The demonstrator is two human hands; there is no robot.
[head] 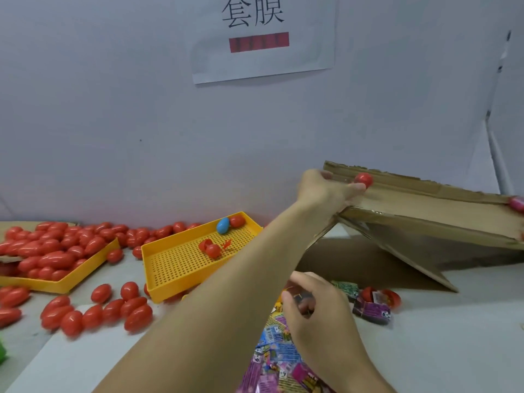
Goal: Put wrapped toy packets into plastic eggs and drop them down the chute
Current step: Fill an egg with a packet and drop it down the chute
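Note:
My left hand (pixel 326 191) reaches across to the top of the cardboard chute (pixel 425 202), fingers stretched out. A closed red egg (pixel 363 179) lies on the chute right at its fingertips. Whether the fingers still touch it I cannot tell. A second egg (pixel 517 204) is further down the chute at the right edge. My right hand (pixel 312 304) is low over a pile of wrapped toy packets (pixel 283 364) and pinches one packet (pixel 303 300) between curled fingers. An open red egg (pixel 380 296) with a packet in it lies to the right, beside a purple packet (pixel 373 312).
A yellow perforated tray (pixel 175 265) holds a blue egg (pixel 223 225), a red egg and an open red shell (pixel 209 248). A second yellow tray (pixel 56 285) at the left is heaped with red eggs. Several loose red eggs (pixel 113 307) lie on the table. A white wall stands behind.

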